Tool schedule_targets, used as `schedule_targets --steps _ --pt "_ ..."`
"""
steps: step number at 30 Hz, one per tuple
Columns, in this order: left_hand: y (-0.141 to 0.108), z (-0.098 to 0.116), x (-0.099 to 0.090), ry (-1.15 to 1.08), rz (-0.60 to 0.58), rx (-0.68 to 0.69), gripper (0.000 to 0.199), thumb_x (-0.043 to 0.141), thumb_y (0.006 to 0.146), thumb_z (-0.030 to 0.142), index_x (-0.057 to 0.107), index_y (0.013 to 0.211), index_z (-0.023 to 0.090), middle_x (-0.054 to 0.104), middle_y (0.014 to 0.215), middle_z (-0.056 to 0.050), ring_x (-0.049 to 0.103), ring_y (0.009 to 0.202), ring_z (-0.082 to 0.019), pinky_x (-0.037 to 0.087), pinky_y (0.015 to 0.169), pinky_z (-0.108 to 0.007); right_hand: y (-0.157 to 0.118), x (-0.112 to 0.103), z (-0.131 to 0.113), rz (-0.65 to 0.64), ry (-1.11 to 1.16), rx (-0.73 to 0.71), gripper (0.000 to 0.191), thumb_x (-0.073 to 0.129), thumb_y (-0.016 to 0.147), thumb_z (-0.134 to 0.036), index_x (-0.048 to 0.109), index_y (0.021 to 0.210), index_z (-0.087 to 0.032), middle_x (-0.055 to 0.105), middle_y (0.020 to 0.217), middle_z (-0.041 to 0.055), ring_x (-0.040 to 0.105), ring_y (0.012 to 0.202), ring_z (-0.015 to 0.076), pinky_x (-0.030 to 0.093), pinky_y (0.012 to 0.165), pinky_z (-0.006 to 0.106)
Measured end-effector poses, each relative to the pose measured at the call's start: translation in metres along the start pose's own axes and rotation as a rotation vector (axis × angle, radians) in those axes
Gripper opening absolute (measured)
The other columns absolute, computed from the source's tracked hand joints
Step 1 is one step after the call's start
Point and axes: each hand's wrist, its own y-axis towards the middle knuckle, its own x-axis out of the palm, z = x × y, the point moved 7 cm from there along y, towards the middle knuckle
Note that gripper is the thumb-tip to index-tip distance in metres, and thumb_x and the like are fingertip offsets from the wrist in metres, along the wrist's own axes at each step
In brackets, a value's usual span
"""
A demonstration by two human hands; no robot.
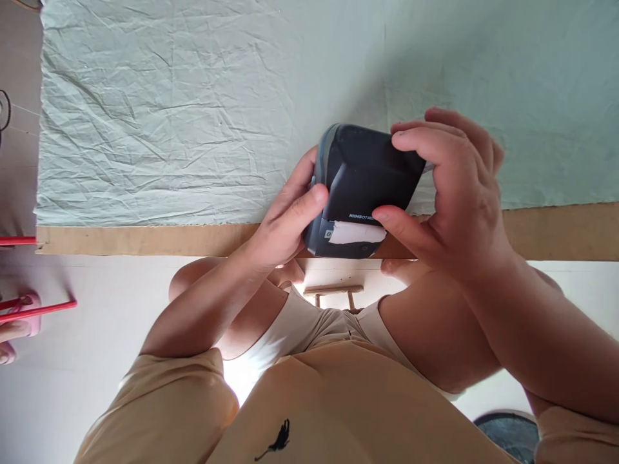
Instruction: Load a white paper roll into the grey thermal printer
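A dark label printer (370,171) with NIIMBOT lettering is held up at the table's near edge. My left hand (290,216) is wrapped round its left side, thumb on the front face and the other fingers hidden behind. My right hand (449,187) grips the right side, with a fingertip at the upper right corner and the thumb by the lettering. Below that lettering, a piece of white label paper (358,232) shows at the slot, its right end near my right thumb.
A wrinkled pale green cloth (169,116) covers the table, whose wooden edge (145,241) runs along the front. My legs are under it. On the floor at left are red bars (39,312) and part of another person's foot (12,332). A dark round object (507,435) stands at lower right.
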Motion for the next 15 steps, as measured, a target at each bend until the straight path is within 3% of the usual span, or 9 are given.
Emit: schedule_targets --steps 5,8,12,15 --pt "0.003 -0.009 0.003 -0.087 0.053 0.018 0.091 0.056 0.112 0.111 0.086 0.143 0.03 0.093 0.144 -0.011 0.077 0.172 -0.044 0.076 0.133 -0.056 -0.002 0.002 -0.002 0.063 -0.032 -0.043 0.059 0.045 0.132 -0.073 0.067 0.165 -0.03 0.09 0.158 0.0151 0.085 0.158 0.0394 0.066 0.127 0.06" --pt "0.001 -0.014 0.002 -0.11 0.044 0.02 0.09 0.044 0.118 0.107 0.088 0.127 0.029 0.093 0.134 -0.011 0.078 0.167 -0.043 0.076 0.131 -0.058 -0.002 0.003 -0.001 0.033 -0.003 -0.032 0.057 0.053 0.129 -0.071 0.067 0.168 -0.032 0.089 0.161 0.0139 0.083 0.161 0.0416 0.064 0.132 0.061" --pt "-0.002 -0.011 0.001 -0.09 0.05 -0.008 0.078 0.058 0.12 0.099 0.076 0.095 0.028 0.081 0.097 -0.008 0.088 0.138 -0.042 0.08 0.113 -0.06 -0.005 0.004 0.0 0.011 0.059 -0.017 0.073 0.073 0.117 -0.08 0.064 0.172 -0.034 0.087 0.167 0.0152 0.079 0.168 0.0487 0.062 0.133 0.064" --pt "0.0 -0.006 0.002 -0.06 0.076 -0.024 0.081 0.051 0.122 0.1 0.074 0.095 0.027 0.078 0.09 -0.007 0.09 0.132 -0.041 0.081 0.106 -0.059 -0.005 0.004 -0.002 0.018 0.026 -0.036 0.079 0.073 0.116 -0.084 0.061 0.174 -0.032 0.085 0.169 0.0184 0.079 0.167 0.0506 0.062 0.133 0.067"
